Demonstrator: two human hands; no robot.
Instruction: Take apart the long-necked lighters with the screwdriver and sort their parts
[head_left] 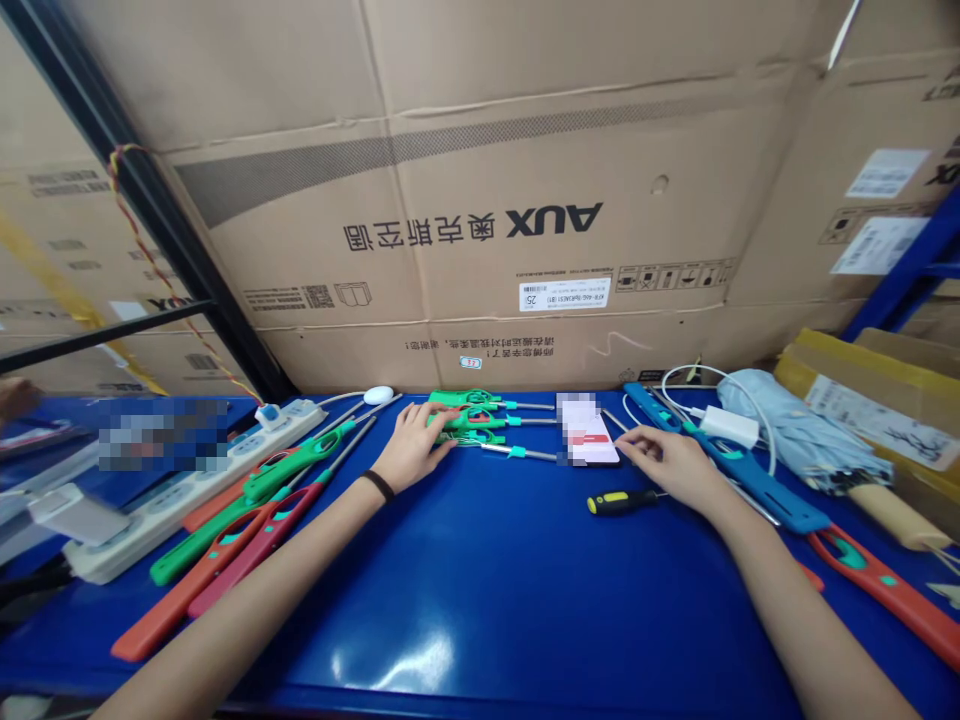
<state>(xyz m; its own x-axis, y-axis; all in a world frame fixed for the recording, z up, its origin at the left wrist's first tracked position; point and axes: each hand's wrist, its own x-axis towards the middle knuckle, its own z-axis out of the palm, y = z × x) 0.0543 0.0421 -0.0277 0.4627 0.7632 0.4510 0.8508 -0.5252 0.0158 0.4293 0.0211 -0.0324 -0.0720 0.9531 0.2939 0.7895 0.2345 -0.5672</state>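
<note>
My left hand [411, 445] lies on the blue table [480, 590] with its fingers resting on the handles of the green long-nosed lighters [469, 418] stacked at the back. A black band is on that wrist. My right hand [667, 462] rests beside a phone [589, 432], its fingertips touching the phone's right edge. A yellow-and-black screwdriver [621, 500] lies just under that hand.
Red and green lighters [247, 520] and a white power strip [187, 490] lie at left. Blue lighters [742, 470], a red lighter [885, 585], a white charger [727, 425] and a folded umbrella [810, 440] lie at right. Large cardboard boxes [480, 220] wall the back.
</note>
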